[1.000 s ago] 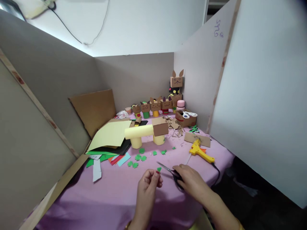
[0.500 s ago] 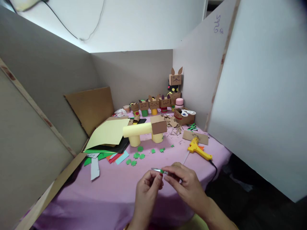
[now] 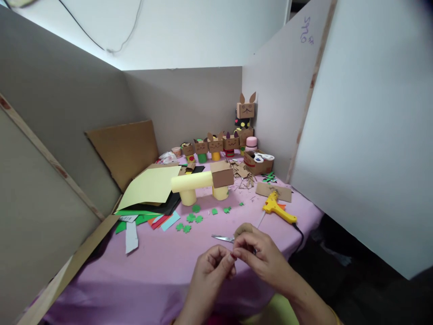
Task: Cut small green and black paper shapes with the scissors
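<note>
My right hand (image 3: 259,253) is closed around small scissors (image 3: 223,238), whose metal blades point left past the fingers. Its thumb and forefinger also come together against the fingertips of my left hand (image 3: 214,267). That left hand is in a pinch, and whatever lies between its fingertips is hidden. Beyond the hands, several green paper clovers (image 3: 191,218) lie loose on the cloth. Behind them stands a figure of pale yellow paper tubes (image 3: 192,181) with a brown cardboard box (image 3: 222,174) at its right end.
A yellow glue gun (image 3: 279,208) rests at right by a cardboard strip (image 3: 274,192). Stacked paper sheets (image 3: 152,185) lie at left. Several box-headed figures (image 3: 215,145) line the back. White-handled scissors (image 3: 264,157) sit on a cardboard box (image 3: 259,167). Grey partitions enclose the table.
A small green piece at my left fingertips has gone out of sight. The scissor blades have moved clear of the left hand, and the fingertips of both hands have come together.
</note>
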`<state>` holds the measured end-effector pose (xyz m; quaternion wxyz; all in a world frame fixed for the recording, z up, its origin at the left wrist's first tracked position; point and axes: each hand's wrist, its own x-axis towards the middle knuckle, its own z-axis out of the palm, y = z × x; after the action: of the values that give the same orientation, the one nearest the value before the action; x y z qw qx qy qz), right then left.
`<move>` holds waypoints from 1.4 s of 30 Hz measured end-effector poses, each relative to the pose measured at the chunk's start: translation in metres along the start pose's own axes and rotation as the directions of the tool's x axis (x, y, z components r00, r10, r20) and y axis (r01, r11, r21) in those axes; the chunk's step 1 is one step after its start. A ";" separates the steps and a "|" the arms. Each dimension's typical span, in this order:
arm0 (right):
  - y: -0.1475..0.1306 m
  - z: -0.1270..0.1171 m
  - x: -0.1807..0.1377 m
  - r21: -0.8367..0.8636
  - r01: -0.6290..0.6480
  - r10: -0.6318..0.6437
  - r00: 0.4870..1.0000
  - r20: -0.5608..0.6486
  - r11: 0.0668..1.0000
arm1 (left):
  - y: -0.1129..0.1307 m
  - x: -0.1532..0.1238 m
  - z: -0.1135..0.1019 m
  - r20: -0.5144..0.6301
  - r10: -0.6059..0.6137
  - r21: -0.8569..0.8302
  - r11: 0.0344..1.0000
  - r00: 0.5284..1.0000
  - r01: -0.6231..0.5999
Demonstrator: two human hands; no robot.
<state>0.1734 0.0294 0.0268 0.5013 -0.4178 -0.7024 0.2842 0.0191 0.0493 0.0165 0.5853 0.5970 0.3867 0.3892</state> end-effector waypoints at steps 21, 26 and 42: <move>0.011 0.018 -0.006 0.330 -0.217 0.271 0.954 -0.127 0.919 | -0.001 -0.003 0.000 -0.057 0.064 0.021 0.998 0.996 -0.063; 0.010 0.019 -0.004 0.342 -0.224 0.286 0.948 -0.141 0.913 | -0.006 -0.005 -0.001 -0.063 0.069 0.023 0.997 0.996 -0.068; 0.030 0.017 -0.003 -0.159 -0.199 0.165 0.964 -0.207 0.967 | -0.009 0.000 -0.006 -0.262 -0.053 -0.130 0.991 0.964 0.019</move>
<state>0.1666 0.0414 -0.0049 0.4988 -0.5495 -0.6318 0.2235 0.0136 0.0512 0.0079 0.5720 0.4941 0.4468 0.4786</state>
